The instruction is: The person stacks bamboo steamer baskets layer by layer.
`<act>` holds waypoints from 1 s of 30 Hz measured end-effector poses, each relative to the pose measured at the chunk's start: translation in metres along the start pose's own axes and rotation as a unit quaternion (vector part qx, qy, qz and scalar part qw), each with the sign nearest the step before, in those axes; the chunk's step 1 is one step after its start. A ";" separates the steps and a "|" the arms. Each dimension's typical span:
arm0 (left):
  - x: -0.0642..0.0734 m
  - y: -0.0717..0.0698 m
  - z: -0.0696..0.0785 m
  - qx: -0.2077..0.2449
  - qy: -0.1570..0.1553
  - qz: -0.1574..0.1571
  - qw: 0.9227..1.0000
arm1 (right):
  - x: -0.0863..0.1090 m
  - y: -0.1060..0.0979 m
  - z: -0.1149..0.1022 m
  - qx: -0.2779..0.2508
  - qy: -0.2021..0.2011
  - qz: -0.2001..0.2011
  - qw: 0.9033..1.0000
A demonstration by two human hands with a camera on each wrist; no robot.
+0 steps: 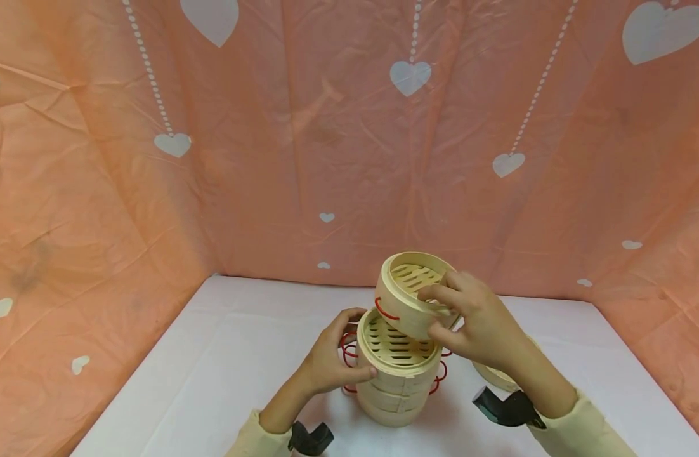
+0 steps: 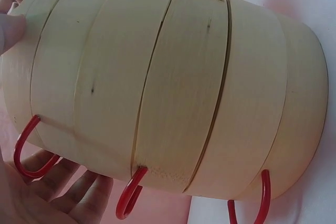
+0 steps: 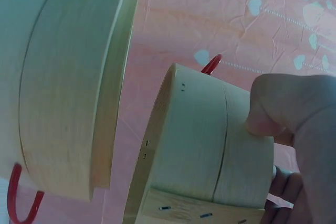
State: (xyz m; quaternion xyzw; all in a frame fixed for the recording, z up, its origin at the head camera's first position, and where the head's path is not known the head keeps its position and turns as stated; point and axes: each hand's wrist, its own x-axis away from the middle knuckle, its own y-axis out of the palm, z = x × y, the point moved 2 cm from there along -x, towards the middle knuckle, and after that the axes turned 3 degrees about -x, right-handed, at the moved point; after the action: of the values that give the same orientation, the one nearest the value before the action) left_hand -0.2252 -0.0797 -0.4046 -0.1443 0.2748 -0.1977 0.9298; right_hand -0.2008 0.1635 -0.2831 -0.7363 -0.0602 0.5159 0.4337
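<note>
Right grip [image 1: 472, 314]: pinching tilted bamboo-steamer tier [image 1: 403, 308]
Left grip [image 1: 331, 358]: clasping steamer stack [image 1: 398, 386]
Tier handling: best levelled, stack braced

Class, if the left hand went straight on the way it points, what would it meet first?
Most likely the steamer stack, since the left hand grips its side. Farther along that line, the tilted basket in the right hand might come next, though depth is hard to judge.
</note>
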 end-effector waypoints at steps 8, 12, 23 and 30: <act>0.000 0.000 0.002 -0.002 -0.015 -0.002 1.000 | 0.000 0.004 -0.009 -0.006 -0.015 -0.014 1.000; 0.001 0.000 0.002 -0.010 -0.022 -0.001 1.000 | 0.000 0.005 -0.014 -0.006 -0.015 -0.016 1.000; 0.001 0.000 0.004 -0.029 -0.021 0.001 0.999 | 0.005 0.009 -0.023 -0.017 -0.033 -0.015 0.999; 0.000 0.000 0.003 -0.033 -0.024 0.000 0.999 | 0.008 0.010 -0.025 -0.011 -0.053 -0.007 0.999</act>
State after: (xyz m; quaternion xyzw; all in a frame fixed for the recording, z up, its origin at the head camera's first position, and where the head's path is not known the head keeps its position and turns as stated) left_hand -0.2236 -0.0795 -0.4021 -0.1796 0.2593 -0.1848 0.9308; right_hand -0.1804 0.1470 -0.2938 -0.7124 -0.0940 0.5502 0.4255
